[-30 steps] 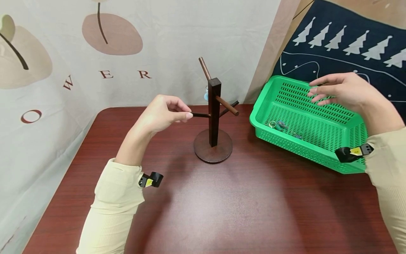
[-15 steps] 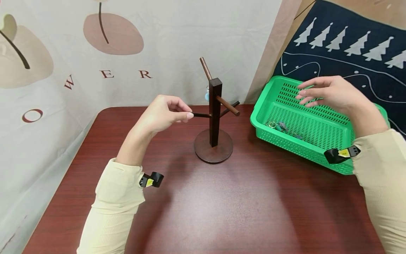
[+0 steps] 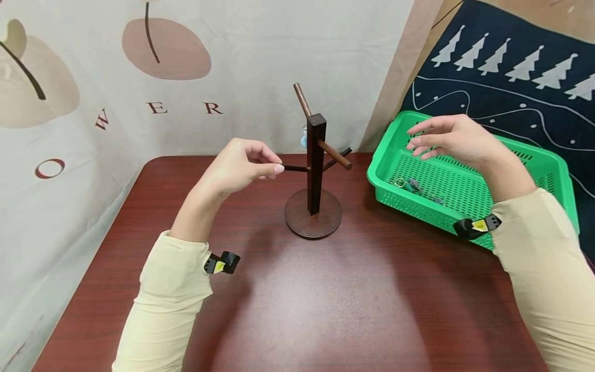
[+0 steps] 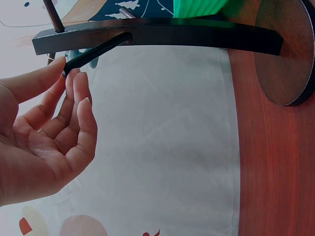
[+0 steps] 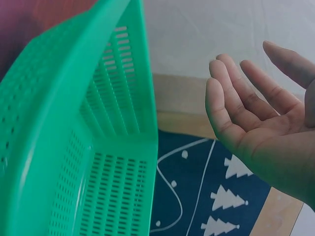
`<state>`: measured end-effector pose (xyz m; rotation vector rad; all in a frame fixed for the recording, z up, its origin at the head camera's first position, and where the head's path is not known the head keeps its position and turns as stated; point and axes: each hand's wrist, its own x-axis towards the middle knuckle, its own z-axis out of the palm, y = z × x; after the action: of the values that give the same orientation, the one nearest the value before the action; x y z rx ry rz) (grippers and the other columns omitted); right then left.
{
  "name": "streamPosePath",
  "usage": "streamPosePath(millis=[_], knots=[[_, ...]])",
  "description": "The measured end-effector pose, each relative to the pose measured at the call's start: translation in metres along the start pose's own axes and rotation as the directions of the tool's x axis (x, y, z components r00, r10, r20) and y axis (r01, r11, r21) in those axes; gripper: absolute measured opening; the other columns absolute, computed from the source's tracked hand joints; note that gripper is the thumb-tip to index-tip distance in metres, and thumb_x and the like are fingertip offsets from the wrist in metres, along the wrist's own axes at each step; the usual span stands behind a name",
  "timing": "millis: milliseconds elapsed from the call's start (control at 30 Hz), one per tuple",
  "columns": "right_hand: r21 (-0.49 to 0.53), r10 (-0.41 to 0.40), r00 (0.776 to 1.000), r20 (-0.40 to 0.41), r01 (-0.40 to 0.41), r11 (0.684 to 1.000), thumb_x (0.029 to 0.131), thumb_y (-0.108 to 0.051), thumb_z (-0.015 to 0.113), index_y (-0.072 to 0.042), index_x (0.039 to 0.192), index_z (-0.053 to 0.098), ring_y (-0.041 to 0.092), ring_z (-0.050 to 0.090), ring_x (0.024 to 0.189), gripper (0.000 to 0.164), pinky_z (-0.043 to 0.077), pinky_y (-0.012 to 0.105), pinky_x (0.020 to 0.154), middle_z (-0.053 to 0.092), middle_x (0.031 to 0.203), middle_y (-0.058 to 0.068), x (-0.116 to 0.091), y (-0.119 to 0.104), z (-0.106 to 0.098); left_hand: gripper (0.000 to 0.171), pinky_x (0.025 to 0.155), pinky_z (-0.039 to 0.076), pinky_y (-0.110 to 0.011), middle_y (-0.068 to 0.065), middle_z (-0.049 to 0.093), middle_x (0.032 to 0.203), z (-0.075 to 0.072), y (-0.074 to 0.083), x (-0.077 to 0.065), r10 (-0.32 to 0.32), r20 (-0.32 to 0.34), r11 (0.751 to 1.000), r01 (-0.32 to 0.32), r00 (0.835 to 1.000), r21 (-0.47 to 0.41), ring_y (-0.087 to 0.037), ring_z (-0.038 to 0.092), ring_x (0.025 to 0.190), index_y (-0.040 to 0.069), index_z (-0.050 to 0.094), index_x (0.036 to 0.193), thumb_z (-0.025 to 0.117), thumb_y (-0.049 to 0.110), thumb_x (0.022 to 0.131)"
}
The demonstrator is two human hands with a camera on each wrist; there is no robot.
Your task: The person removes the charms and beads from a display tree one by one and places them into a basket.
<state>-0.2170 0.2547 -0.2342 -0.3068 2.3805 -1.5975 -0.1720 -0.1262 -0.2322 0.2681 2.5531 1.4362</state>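
A dark wooden stand with several pegs rises from a round base. My left hand pinches the end of its left peg between thumb and fingertips; the left wrist view shows this peg from close by. Behind the post, a small light-blue thing hangs, mostly hidden. My right hand hovers over the green basket, fingers relaxed and holding nothing, as the right wrist view also shows. Small trinkets, one of them a gold-coloured ring shape, lie in the basket's near left corner.
The reddish-brown table carries the stand and basket. A pale printed cloth hangs behind it. To the right, a dark blue cloth with white trees lies behind the basket.
My right hand has moved left across the basket, from its right side towards its middle. My left hand stays on the peg, and the stand has not moved.
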Motion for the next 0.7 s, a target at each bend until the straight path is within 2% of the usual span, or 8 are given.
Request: streamPosePath(millis=[367,700], knots=[[-0.028,-0.034,0.995,0.092,0.037,0.999,0.088,-0.011,0.062,-0.002,0.113,0.059,0.025,0.063,0.085,0.027,0.051,0.032,0.073,0.066,0.095,0.009,0.016,-0.008,0.031,0.018,0.069,0.047,-0.031,-0.007,0.065,0.076,0.000,0.000,0.001,0.000,-0.001,1.000,0.000,1.000,0.005,-0.020,0.060,0.074,-0.001,0.066,0.093,0.069,0.012,0.080],[-0.057,-0.032,0.990,0.134,0.040,0.998,0.090,-0.014,0.058,0.004,0.116,0.056,0.028,0.062,0.085,0.031,0.051,0.034,0.073,0.066,0.093,0.012,0.029,-0.011,0.062,0.018,0.069,0.047,-0.031,-0.006,0.064,0.074,0.000,0.000,0.000,0.007,-0.002,1.000,-0.007,1.000,-0.007,-0.020,0.059,0.073,-0.002,0.066,0.092,0.070,0.011,0.080]])
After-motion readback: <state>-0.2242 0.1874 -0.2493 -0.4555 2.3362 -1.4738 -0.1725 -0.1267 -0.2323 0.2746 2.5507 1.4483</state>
